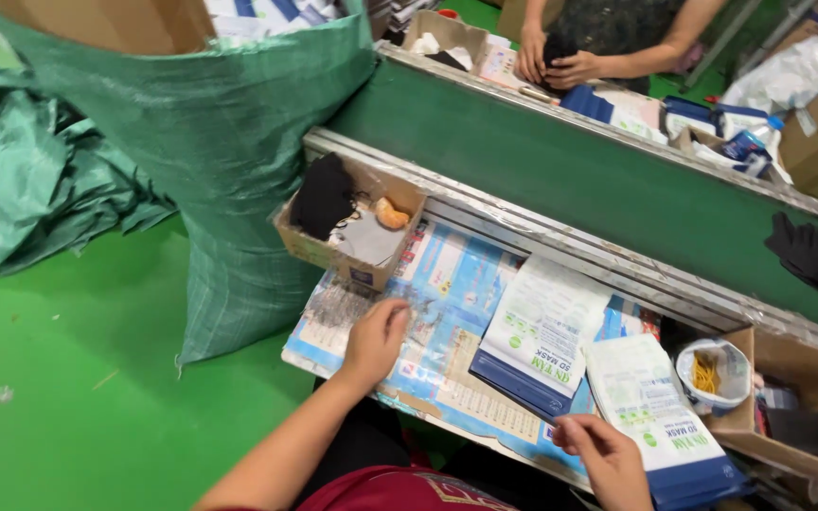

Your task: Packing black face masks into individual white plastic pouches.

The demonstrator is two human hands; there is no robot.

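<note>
Hands at a packing station, seen from above. Left hand point(376, 336), centre of the frame, lies palm down with fingers loosely curled on the printed blue sheets point(447, 284) covering the surface point(428, 402); it grips nothing. Right hand point(608, 459), at the lower right edge, has its fingers partly bent, fingertips touching the near corner of a white-and-blue mask packet point(655, 416); whether it pinches that packet cannot be told. A second stack of like packets point(537, 336) lies just to the left, tilted, between the two hands. A small cardboard box point(352, 222) at the upper left corner of the surface holds black and grey fabric pieces and an orange item. At right, a white plastic bag point(712, 374) of yellow rubber bands sits in another cardboard box point(797, 388). Above the surface, a green conveyor belt point(570, 180) runs diagonally, with a black fabric piece point(811, 254) on it at right. A large green woven sack point(210, 142) stands at upper left on the green floor point(68, 397). At top centre, another person's hands point(551, 57) handle a dark item beyond the belt.
</note>
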